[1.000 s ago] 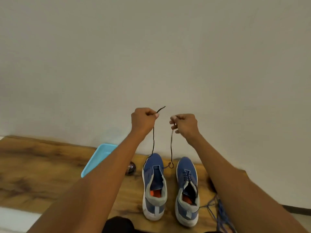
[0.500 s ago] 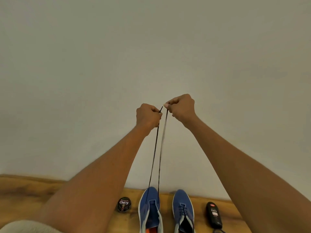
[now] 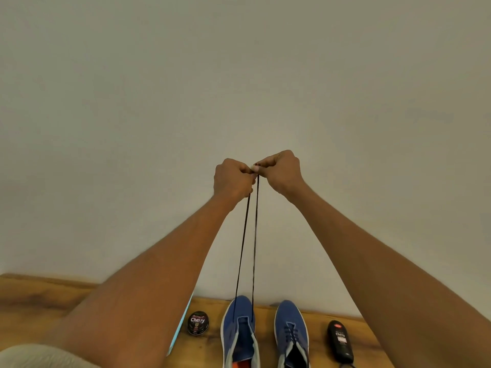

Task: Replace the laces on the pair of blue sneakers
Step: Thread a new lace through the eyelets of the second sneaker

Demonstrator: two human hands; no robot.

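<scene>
Count on your bench: two sneakers, one lace, two polish items.

You have two hands [image 3: 233, 179] [image 3: 281, 171] up, one lace [image 3: 245, 235] showing as two strands, a left sneaker [image 3: 239, 330], a right sneaker [image 3: 291, 330], one tin [image 3: 198, 322], one bottle [image 3: 340, 341], one tray edge [image 3: 180, 325].

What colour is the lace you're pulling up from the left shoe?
Black, or very dark; the lace shows best in the head view against the pale wall.

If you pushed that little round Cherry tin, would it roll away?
Probably not: the tin lies flat on its base on the wooden table, so it would likely slide. Tipped onto its round edge, it might roll. It looks small, so probably light.
</scene>
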